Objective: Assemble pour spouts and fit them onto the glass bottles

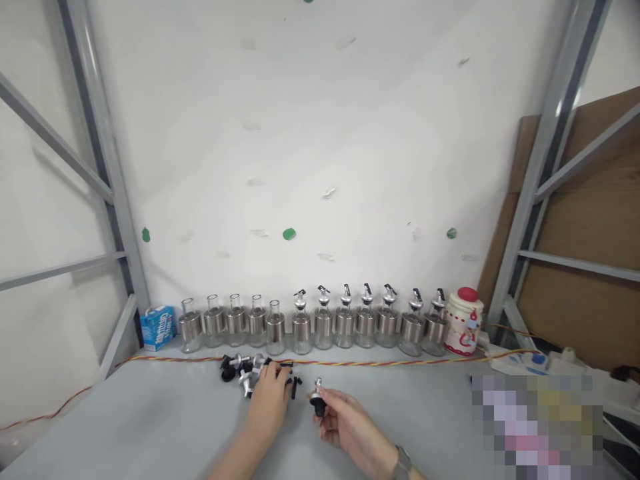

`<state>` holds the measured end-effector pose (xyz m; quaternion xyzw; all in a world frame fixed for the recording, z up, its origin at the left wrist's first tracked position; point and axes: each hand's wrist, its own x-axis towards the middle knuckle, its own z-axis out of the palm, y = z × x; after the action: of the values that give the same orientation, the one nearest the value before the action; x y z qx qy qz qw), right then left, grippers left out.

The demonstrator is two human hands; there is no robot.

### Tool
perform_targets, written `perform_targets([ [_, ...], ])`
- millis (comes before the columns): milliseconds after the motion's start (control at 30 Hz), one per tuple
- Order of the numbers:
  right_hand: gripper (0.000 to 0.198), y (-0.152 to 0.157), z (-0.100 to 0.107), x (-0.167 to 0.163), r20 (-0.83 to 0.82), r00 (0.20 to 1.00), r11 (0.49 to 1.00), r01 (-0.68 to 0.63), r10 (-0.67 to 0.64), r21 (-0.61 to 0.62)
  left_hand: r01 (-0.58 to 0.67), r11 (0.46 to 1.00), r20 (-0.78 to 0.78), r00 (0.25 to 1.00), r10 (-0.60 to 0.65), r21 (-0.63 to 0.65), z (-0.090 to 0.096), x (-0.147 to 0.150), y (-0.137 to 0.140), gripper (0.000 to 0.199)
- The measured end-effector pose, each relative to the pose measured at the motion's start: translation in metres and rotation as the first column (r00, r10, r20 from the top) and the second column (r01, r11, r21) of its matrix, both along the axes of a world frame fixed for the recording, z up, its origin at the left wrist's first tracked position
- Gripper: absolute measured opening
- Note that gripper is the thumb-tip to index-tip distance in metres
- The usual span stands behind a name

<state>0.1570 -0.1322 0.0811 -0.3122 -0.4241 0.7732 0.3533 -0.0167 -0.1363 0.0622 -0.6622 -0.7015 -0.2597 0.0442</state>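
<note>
My right hand (345, 427) pinches a pour spout (319, 403) with a silver top and a black ribbed stopper, its stopper end pointing down above the grey table (165, 413). My left hand (273, 387) is at the right side of a pile of loose pour spouts (244, 380), its fingers curled down among them. The fingertips hide whatever they grip. Small black flip levers (295, 387) lie just right of these fingers. Behind, against the wall, stands a row of glass bottles with steel sleeves. Several open-necked bottles (215, 320) are on the left; several bottles with spouts fitted (345, 321) are on the right.
A red and yellow twisted cord (380, 363) runs across the table before the bottles. At the row's left end sits a blue carton (157, 328); at its right end, a white and red jar (463, 323). A power strip (520, 360) and a blurred patch lie at right.
</note>
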Motion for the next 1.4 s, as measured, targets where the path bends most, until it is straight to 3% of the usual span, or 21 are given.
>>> perform_targets([
  [333,0.032,-0.002,-0.003,-0.001,0.000,1.000,1.000,-0.014,0.014,0.023,0.035,0.997,0.118,0.992,-0.044,0.073,-0.003,-0.002,0.002,0.023],
  [600,0.035,0.004,-0.010,-0.001,0.038,0.999,0.999,-0.015,0.013,0.052,0.051,0.982,0.376,0.919,-0.117,0.181,0.003,-0.003,0.003,0.018],
  [733,0.037,0.004,-0.013,-0.005,0.071,0.997,0.991,0.015,-0.024,0.132,0.067,0.976,0.535,0.827,-0.171,0.209,0.008,0.003,0.000,0.024],
  [833,0.041,0.000,-0.011,-0.007,0.067,0.998,0.990,0.009,-0.019,0.143,0.156,0.974,0.754,0.616,-0.227,0.165,0.015,0.012,-0.005,0.035],
  [933,0.046,-0.004,-0.009,-0.010,0.011,0.999,0.993,-0.033,0.032,0.118,0.256,0.962,0.899,0.393,-0.193,0.094,0.019,0.019,-0.011,0.033],
  [1100,0.055,-0.005,-0.010,-0.012,-0.035,0.996,0.991,-0.075,0.079,0.108,0.303,0.949,0.976,0.166,-0.142,0.087,0.019,0.023,-0.014,0.032],
  [1400,0.050,-0.006,-0.006,-0.007,-0.070,0.990,0.989,-0.112,0.119,0.096,0.292,0.951,0.955,0.241,-0.175,0.101,0.028,0.019,-0.015,0.026],
])
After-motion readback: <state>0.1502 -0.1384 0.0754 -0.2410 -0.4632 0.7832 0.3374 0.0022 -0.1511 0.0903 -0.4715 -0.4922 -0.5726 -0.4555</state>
